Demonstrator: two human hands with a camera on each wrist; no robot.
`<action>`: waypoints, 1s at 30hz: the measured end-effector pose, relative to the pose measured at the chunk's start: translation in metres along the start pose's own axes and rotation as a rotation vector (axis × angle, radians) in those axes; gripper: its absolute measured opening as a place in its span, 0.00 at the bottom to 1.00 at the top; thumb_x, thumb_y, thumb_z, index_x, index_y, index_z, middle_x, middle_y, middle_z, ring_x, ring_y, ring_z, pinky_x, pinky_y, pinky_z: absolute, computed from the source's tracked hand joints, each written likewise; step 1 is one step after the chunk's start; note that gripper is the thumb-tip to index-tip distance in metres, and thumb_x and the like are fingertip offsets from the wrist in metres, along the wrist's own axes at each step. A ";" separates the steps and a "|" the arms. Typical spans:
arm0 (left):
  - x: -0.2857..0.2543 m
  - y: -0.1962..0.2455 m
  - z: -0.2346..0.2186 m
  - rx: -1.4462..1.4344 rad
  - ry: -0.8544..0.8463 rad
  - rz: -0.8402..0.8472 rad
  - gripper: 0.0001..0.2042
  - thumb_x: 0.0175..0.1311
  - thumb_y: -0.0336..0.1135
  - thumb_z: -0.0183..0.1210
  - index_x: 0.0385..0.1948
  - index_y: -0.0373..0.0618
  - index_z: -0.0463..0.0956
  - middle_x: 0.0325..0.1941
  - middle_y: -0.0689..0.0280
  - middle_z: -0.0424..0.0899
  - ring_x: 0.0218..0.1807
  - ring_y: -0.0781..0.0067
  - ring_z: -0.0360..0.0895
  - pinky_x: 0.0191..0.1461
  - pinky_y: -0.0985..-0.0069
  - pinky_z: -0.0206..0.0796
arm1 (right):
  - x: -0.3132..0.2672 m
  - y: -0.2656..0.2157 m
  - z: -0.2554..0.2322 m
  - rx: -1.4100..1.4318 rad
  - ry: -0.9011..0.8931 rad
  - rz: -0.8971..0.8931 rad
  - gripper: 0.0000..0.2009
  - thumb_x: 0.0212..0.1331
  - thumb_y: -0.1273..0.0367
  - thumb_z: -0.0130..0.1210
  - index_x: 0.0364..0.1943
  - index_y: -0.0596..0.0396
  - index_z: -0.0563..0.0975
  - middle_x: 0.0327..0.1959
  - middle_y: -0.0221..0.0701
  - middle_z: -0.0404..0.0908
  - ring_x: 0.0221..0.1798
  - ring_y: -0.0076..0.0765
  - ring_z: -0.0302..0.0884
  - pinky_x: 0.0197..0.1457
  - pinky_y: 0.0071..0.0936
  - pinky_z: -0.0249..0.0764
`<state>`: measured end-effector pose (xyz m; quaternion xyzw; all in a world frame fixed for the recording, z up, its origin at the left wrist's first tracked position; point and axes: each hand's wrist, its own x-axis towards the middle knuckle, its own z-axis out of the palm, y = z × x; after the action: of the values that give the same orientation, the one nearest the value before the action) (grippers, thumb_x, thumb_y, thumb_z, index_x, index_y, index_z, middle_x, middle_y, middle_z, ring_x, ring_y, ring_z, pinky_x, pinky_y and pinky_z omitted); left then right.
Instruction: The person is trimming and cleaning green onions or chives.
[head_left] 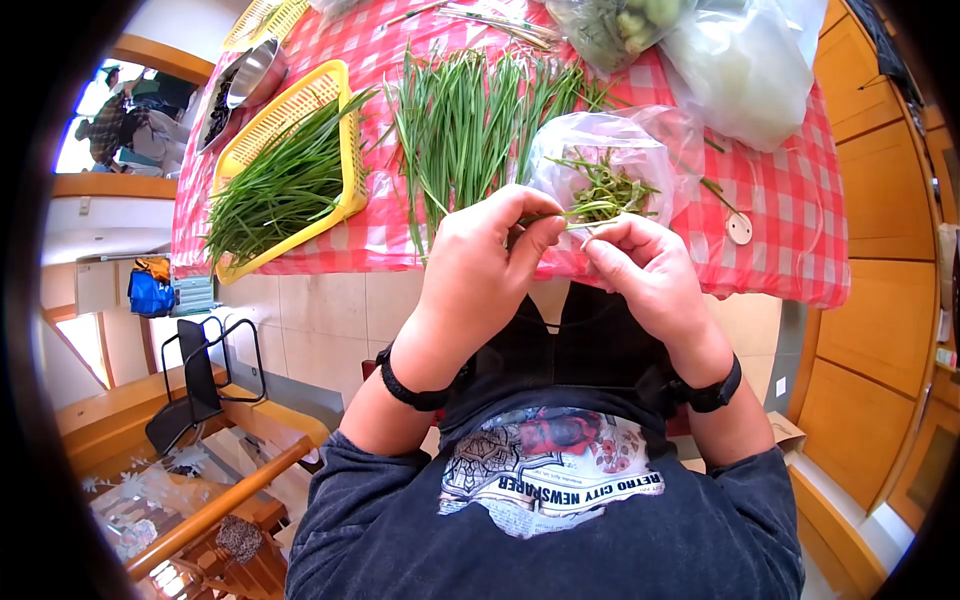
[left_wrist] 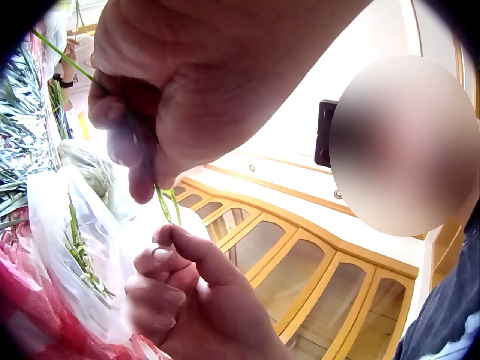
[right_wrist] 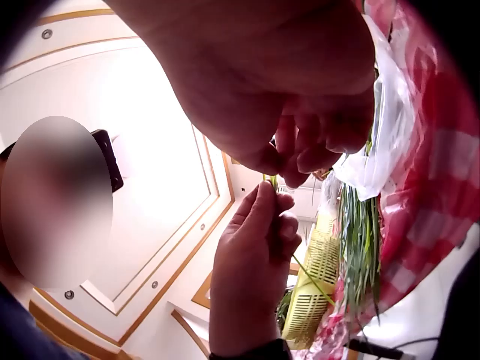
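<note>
My left hand [head_left: 475,260] holds a thin green garlic chive [left_wrist: 166,204] between thumb and curled fingers, over the table's near edge. Facing it, my right hand [head_left: 650,275] pinches the chive's tip end between thumb and forefinger. The two sets of fingertips are a short gap apart. Just beyond them stands an open clear plastic bag [head_left: 560,140] with wilted green trimmings [head_left: 605,190] inside. Loose garlic chives [head_left: 460,120] lie spread on the table to the left of the bag. In the left wrist view a long blade trails out behind my left hand.
A yellow basket [head_left: 353,165] of garlic chives sits at the left, near a metal bowl [head_left: 262,72]. Filled plastic bags [head_left: 740,75] stand at the back right. A white round tag [head_left: 739,229] lies on the checked tablecloth [head_left: 790,235].
</note>
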<state>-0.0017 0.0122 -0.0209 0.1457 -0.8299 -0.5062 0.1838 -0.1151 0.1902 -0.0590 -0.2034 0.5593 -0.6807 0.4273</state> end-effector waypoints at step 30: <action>-0.010 -0.007 -0.010 0.158 0.105 0.100 0.05 0.67 0.30 0.68 0.40 0.42 0.85 0.33 0.57 0.88 0.33 0.58 0.86 0.38 0.67 0.75 | 0.005 -0.028 0.007 -0.186 0.157 -0.170 0.08 0.74 0.72 0.59 0.49 0.61 0.84 0.33 0.21 0.82 0.32 0.09 0.70 0.35 0.13 0.66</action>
<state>0.0122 0.0054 -0.0239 0.1446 -0.8628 -0.4210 0.2399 -0.1226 0.1822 -0.0319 -0.2351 0.6323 -0.6734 0.3024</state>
